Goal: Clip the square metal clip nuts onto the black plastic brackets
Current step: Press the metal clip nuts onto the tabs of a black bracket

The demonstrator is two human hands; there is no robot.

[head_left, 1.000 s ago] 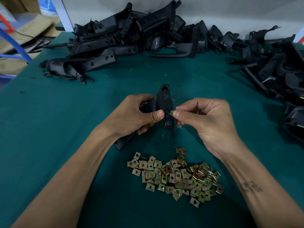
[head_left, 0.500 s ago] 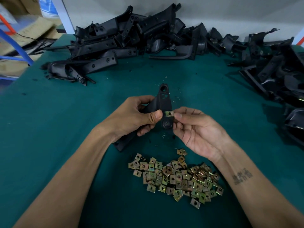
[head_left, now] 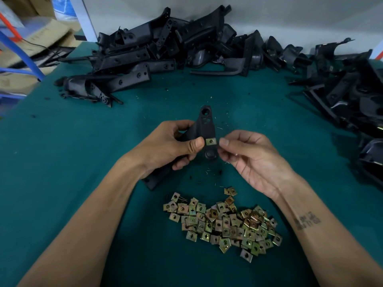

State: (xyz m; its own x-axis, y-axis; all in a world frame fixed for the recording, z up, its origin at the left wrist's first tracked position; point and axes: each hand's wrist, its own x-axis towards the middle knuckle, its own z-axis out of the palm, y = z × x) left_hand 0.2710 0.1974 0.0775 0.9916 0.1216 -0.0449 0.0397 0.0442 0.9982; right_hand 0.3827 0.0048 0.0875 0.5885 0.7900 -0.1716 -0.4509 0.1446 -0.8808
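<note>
left hand grips bracket above the bench, thumb beside clip nut on its edge. right hand fingers loosely curled at the nut, maybe touching. risk: nut half-seated, hole misaligned, pops off.

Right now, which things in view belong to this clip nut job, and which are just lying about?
Job:
- black plastic bracket, gripped by left hand
- square metal clip nut on it
- right hand beside it
- heap of brass-coloured clip nuts
- piled black brackets

Lying about:
- brown cardboard boxes
- blue metal frame
</note>
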